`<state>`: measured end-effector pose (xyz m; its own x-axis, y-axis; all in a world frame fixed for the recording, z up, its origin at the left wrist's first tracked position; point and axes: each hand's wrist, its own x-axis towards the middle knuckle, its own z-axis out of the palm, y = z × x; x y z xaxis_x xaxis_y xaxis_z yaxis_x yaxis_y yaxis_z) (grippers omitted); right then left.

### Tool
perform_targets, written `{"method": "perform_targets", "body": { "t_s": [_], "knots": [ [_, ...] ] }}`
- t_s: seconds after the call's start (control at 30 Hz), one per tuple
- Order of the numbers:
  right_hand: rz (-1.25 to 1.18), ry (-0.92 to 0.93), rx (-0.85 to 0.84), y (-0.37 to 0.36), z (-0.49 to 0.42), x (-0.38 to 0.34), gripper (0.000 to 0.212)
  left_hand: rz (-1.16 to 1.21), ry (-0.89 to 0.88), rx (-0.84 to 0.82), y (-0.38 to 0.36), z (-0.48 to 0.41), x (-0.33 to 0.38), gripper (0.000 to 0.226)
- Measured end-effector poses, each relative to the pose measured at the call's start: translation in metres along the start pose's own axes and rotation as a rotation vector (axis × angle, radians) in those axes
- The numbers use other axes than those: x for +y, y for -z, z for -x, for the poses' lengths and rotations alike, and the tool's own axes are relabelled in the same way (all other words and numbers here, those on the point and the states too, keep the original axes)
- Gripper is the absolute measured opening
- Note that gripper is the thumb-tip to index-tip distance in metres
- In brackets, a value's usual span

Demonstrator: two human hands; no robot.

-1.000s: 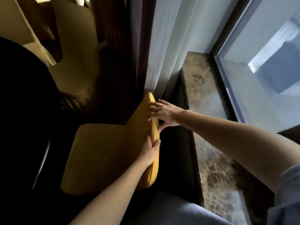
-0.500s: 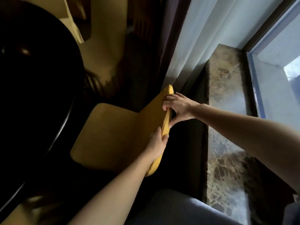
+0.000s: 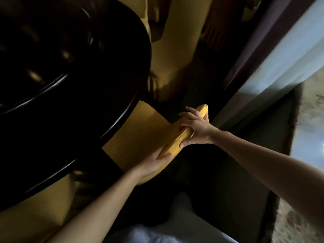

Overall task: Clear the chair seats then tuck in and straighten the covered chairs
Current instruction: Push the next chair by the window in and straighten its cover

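A chair in a yellow cover (image 3: 140, 135) stands at mid-frame, its seat partly under the edge of a dark round table (image 3: 70, 85). Both hands hold the top of its backrest. My right hand (image 3: 194, 125) wraps over the upper part of the backrest, fingers on the seat side and thumb behind. My left hand (image 3: 156, 163) grips the lower end of the same edge. The visible part of the seat is bare. Another yellow covered chair (image 3: 177, 50) stands farther along the table.
A pale curtain (image 3: 280, 55) and a marble window sill (image 3: 312, 102) run along the right, close behind the chair back. More yellow cover shows at the lower left (image 3: 35, 216). My leg in light trousers (image 3: 180, 225) is at the bottom.
The chair has slid toward the dark table, and its seat now sits partly under the table edge. Both hands kept their hold on the backrest. The view swung left, away from the window.
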<state>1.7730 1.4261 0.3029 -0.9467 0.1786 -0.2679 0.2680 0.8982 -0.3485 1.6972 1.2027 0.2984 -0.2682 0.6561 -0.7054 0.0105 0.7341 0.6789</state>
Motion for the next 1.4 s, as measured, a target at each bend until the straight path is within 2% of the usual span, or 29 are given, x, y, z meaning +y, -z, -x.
{"method": "perform_targets", "body": {
  "t_s": [0.13,0.27,0.5,0.7,0.87,0.97,1.07,1.13,1.23,1.4],
  "knots": [
    [0.072,0.05,-0.05,0.013,-0.044,-0.005,0.07,0.027,-0.069,0.148,0.019,-0.002,-0.005,0.065],
    [0.106,0.051,-0.085,0.022,-0.074,-0.003,0.066,-0.076,-0.113,0.274,0.03,-0.011,-0.008,0.066],
    [0.138,0.069,-0.119,0.035,-0.106,0.002,0.064,-0.161,-0.18,0.393,0.043,-0.031,-0.008,0.065],
    [0.19,0.07,-0.19,0.047,-0.141,0.004,0.078,-0.226,-0.21,0.486,0.061,-0.043,0.0,0.072],
    [0.235,0.059,-0.223,0.044,-0.14,0.008,0.09,-0.255,-0.221,0.492,0.057,-0.042,-0.001,0.07],
    [0.25,0.044,-0.233,0.047,-0.137,0.004,0.086,-0.267,-0.218,0.508,0.056,-0.041,0.002,0.059],
    [0.252,0.032,-0.208,0.045,-0.129,0.003,0.089,-0.25,-0.195,0.47,0.054,-0.039,0.0,0.065],
    [0.239,0.005,-0.177,0.043,-0.122,0.002,0.093,-0.235,-0.168,0.424,0.054,-0.038,-0.001,0.076],
    [0.163,-0.061,-0.085,0.037,-0.105,-0.005,0.093,-0.251,-0.117,0.35,0.057,-0.041,0.0,0.077],
    [-0.055,-0.176,0.054,0.011,-0.065,-0.026,0.077,-0.346,-0.044,0.302,0.058,-0.047,0.003,0.072]
  ]
}}
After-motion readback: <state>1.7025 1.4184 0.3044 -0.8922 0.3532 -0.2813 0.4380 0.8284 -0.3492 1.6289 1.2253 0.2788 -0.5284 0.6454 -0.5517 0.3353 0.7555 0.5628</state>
